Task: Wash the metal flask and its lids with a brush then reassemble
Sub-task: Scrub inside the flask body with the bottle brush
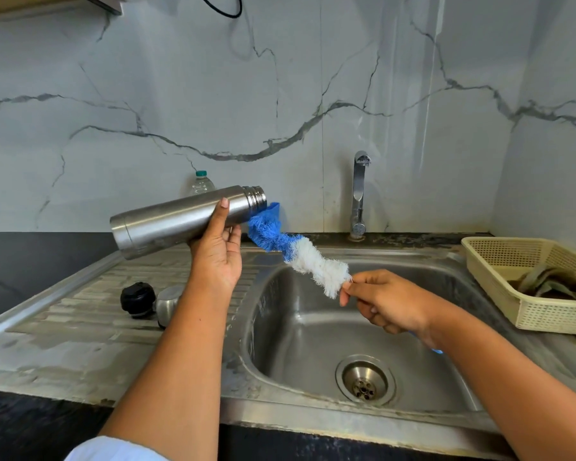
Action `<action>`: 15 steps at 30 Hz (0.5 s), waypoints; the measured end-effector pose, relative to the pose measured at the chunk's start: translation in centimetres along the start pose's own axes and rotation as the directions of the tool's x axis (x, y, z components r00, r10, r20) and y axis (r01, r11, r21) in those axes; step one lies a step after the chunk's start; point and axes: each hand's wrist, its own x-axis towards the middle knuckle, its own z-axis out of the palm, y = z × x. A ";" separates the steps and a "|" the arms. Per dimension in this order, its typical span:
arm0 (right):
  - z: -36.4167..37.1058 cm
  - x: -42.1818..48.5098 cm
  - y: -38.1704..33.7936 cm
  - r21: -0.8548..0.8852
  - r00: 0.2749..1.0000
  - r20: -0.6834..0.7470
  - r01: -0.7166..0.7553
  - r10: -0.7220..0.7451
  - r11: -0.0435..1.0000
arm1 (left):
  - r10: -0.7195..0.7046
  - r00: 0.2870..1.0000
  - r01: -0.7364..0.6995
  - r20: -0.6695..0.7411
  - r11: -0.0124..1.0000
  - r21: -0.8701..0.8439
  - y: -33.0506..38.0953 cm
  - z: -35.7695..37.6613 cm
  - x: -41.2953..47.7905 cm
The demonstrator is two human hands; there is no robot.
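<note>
- right hand [384,302] over the sink [313,417], fingers curled round the brush [296,249] handle, bristles pointing up-left.
- black lid [137,299] and metal cap [167,302] sit side by side on the drainboard [80,327].
- left hand [218,257] wraps the open flask [183,219], tilted, mouth just beside the blue bristle tip.
- tap [359,194] and plastic bottle [201,183] by the wall.

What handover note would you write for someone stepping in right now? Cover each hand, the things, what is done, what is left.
Left hand grips the flask, lying nearly level, mouth open.
Right hand pinches the brush over the sink, blue tip beside the flask's mouth.
Black lid and metal cap sit on the drainboard.
Done: lids off.
Left: brushing, as far as shown, then reassembly.
</note>
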 end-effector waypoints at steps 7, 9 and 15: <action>-0.6 0.0 -0.2 0.075 0.998 0.037 -0.059 0.056 0.995 | 0.019 0.999 -0.021 0.045 0.999 0.025 -0.4 -0.2 0.3; -0.9 -0.4 -0.3 0.098 0.996 0.060 -0.073 0.068 0.992 | 0.035 0.998 -0.036 0.055 0.999 0.026 -0.2 -0.4 0.4; 0.8 0.8 -0.2 0.162 0.992 -0.012 -0.124 0.128 0.979 | -0.051 0.992 0.039 0.115 0.994 0.105 -2.2 0.5 -0.8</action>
